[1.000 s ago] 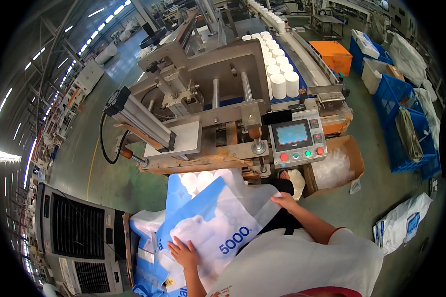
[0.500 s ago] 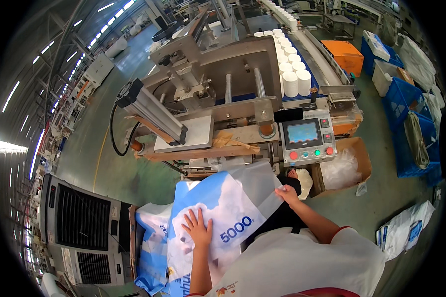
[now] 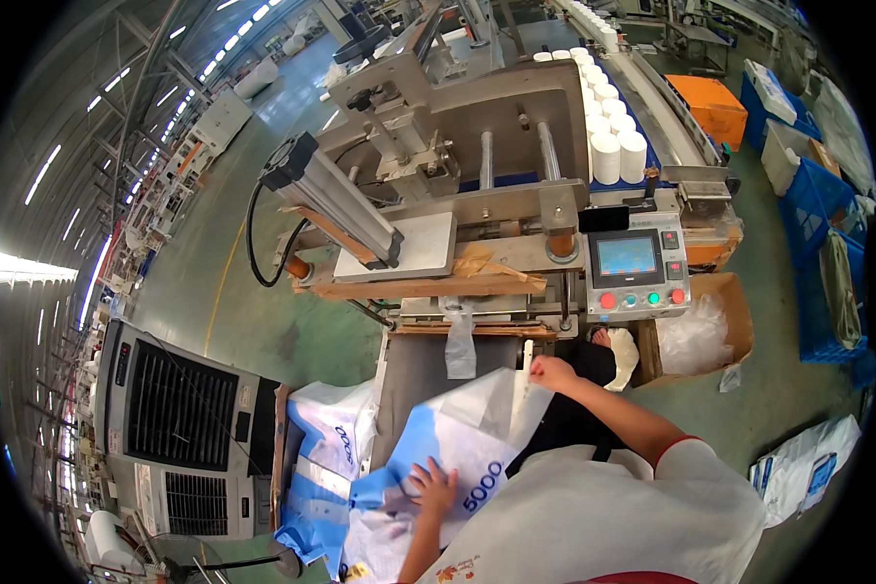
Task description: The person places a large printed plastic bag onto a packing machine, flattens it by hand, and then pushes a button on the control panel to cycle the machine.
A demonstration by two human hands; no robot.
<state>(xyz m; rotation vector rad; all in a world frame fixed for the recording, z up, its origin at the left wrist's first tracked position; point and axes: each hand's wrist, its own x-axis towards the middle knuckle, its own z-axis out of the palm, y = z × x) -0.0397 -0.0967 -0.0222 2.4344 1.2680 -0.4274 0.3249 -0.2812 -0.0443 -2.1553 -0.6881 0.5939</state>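
Observation:
A large printed plastic bag [image 3: 411, 446], blue and white with a see-through end, lies slanted across the near side of the machine. My right hand [image 3: 554, 374] pinches the corner of its clear end. Pressed flat on the printed part, my left hand [image 3: 433, 489] has its fingers spread. To the left lie more blue and white plastic bags [image 3: 323, 456]. Beyond the bag a dark flat bed [image 3: 409, 375] of the machine shows, and a strip of clear plastic [image 3: 460, 343] hangs down over it from the machine's front.
Ahead stands a metal machine with an air cylinder [image 3: 345, 200] and a control panel [image 3: 637, 268]. White rolls [image 3: 608, 156] stand on a conveyor behind it. A cardboard box [image 3: 734, 321] of clear plastic is at the right, with blue crates [image 3: 827, 263] farther off. An air cooler [image 3: 180, 409] stands left.
The bag has come back toward me and folded somewhat, uncovering the dark bed and the hanging clear strip. Both hands moved with it, the right still gripping the corner. My view has shifted slightly.

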